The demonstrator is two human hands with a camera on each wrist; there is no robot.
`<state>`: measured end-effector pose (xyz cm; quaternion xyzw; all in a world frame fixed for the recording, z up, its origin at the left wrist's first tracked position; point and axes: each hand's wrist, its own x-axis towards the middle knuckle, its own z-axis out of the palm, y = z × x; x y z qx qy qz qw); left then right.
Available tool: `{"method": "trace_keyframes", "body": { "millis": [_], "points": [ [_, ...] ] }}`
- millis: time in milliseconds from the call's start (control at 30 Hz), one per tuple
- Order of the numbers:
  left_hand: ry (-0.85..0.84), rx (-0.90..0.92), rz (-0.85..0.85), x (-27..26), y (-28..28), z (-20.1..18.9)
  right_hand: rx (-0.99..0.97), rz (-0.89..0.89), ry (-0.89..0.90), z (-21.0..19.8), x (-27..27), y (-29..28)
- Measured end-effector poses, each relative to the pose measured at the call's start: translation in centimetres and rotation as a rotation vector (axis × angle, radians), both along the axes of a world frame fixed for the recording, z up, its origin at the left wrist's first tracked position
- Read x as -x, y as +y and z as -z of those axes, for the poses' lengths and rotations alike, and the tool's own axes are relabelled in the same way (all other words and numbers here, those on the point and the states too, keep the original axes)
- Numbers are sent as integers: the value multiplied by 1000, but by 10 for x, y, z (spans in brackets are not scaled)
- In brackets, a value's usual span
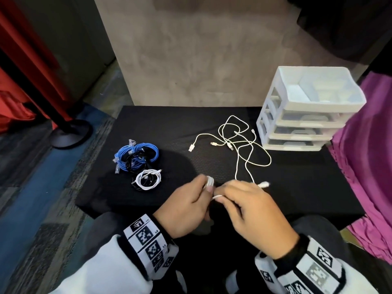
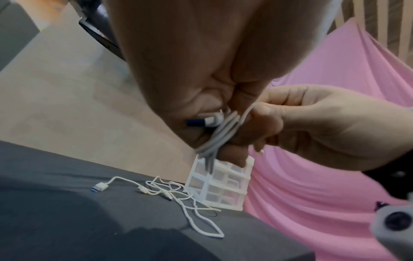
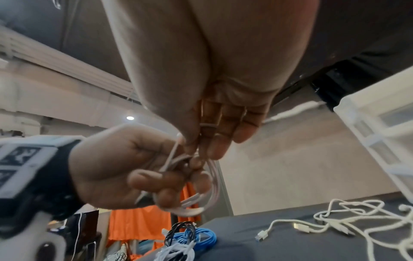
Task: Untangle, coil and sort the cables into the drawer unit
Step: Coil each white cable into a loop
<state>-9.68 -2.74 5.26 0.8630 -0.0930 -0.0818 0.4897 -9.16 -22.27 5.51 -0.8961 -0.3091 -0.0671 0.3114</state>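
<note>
Black tabletop (image 1: 169, 124), carrying all. White drawer unit (image 1: 307, 115), far right corner, drawers closed. My left hand (image 1: 184, 206), curled round a small white cable coil (image 1: 210, 181) above the near edge. My right hand (image 1: 252, 211), pinching that cable's free end. Loose white cables (image 1: 244, 145), tangled beside the unit. Coiled blue, black and white cables (image 1: 137, 158), far left.

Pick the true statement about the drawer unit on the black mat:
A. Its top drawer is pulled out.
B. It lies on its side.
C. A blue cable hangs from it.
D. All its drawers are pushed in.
D: the drawer unit stands upright at the mat's far right corner, with every drawer front flush and no cable on it.
</note>
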Motion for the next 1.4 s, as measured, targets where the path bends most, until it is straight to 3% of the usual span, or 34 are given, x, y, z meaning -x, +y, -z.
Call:
{"method": "trace_keyframes", "body": {
  "millis": [133,233,333,500,667,900,1167,1233,1333,1400],
  "points": [
    [241,356,54,2,-4,-15,-109,-9,-37,-9,-4,-5],
    [397,542,169,6,-5,-22,-399,30,186,-10,-4,-6],
    [427,617,167,13,-6,-25,-652,10,381,-7,-8,-7],
    [365,887,16,9,-9,-28,-710,-10,519,5,1,-6],
    [317,810,-16,8,-10,-21,-758,-75,681,7,5,-5],
    [48,620,-239,3,-34,1,-986,136,724,19,-2,7],
    [-172,242,-146,5,-17,12,-1055,123,850,21,4,6],
    [-100,288,-217,2,-18,14,-990,126,762,21,4,8],
    [83,459,-397,-5,-20,16,-575,185,291,19,5,5],
    [132,528,-473,-8,-20,18,-338,175,89,18,4,5]
  ]
}}
